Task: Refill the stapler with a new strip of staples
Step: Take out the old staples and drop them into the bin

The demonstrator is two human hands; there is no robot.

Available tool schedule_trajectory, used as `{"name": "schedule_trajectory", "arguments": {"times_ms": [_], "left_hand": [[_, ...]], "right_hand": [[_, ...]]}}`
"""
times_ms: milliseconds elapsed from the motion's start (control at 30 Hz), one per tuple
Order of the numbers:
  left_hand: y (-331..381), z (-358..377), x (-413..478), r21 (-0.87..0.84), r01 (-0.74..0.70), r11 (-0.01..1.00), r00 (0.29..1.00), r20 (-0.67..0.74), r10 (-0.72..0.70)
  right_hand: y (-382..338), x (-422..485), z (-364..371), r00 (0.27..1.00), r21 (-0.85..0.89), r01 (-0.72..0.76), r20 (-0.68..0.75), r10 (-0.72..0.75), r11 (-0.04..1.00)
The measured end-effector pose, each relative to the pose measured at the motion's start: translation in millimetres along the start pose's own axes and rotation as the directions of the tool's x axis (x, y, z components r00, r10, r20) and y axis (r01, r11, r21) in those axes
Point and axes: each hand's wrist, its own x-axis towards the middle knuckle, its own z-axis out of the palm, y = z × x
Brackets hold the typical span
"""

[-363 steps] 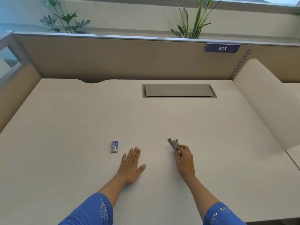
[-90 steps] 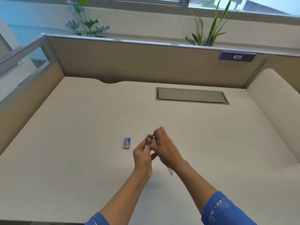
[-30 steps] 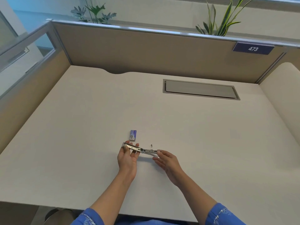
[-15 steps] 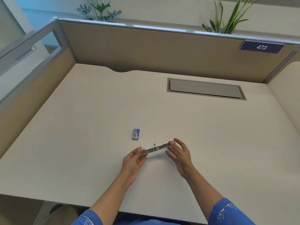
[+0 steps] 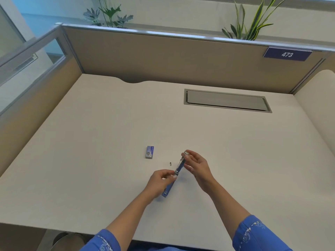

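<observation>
A small blue and silver stapler point(image 5: 176, 172), swung open into one long line, is held above the desk between both hands. My left hand point(image 5: 159, 182) pinches its near, blue half. My right hand point(image 5: 196, 164) grips the far, metal end with thumb and fingers. A small blue box of staples point(image 5: 149, 152) lies flat on the desk to the left of the hands. A tiny loose metal piece point(image 5: 170, 163) rests on the desk between the box and the stapler.
The beige desk point(image 5: 90, 142) is walled by partition panels at the back and both sides. A grey cable hatch point(image 5: 226, 100) is set into the desk at the back right. The front edge runs under my forearms.
The opened stapler has turned from lying almost crosswise to pointing away from me and sits higher. My right hand has closed on its far end. The box has not moved.
</observation>
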Motion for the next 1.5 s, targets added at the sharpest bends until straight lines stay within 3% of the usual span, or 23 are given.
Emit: {"name": "schedule_trajectory", "arguments": {"times_ms": [167,333,667,833,933,1133,1233,1300,1500], "left_hand": [[0.4,12.2,6.2,0.01,0.057,0.998,0.997,-0.043,-0.056],[-3.5,23.8,12.2,0.083,0.059,0.995,0.982,-0.185,-0.043],[4.1,40.0,21.1,0.222,0.059,0.973,0.949,-0.314,0.014],[6.3,41.8,30.5,0.157,0.065,0.986,0.935,-0.355,-0.005],[7.3,41.4,35.6,0.022,0.07,0.997,0.934,-0.354,-0.058],[-0.9,29.3,36.8,-0.129,0.009,0.992,0.932,-0.359,-0.055],[-2.4,16.7,35.0,-0.048,-0.052,0.998,0.915,-0.403,0.028],[-1.9,8.3,37.1,0.11,-0.077,0.991,0.908,-0.402,0.115],[-1.8,0.8,46.9,0.447,-0.133,0.884,0.956,-0.178,0.234]], "right_hand": [[2.0,10.5,6.6,0.999,-0.13,0.001,-0.039,-0.007,0.991],[9.2,20.3,3.2,0.997,-0.211,-0.019,-0.077,0.002,0.977],[15.1,32.8,1.2,0.994,-0.454,-0.061,-0.105,0.014,0.889],[16.1,31.6,-4.0,0.985,-0.585,-0.016,-0.148,-0.087,0.811],[16.5,30.5,-10.3,0.978,-0.624,0.0,-0.163,-0.131,0.781],[13.7,34.0,-15.6,0.981,-0.85,0.055,-0.051,-0.188,0.523],[10.8,35.5,-16.8,0.978,-0.925,0.061,-0.019,-0.206,0.376],[10.6,35.0,-17.4,0.973,-0.946,0.071,-0.005,-0.231,0.318],[15.4,26.7,-10.4,0.942,-0.958,0.185,0.109,-0.318,0.219]]}}
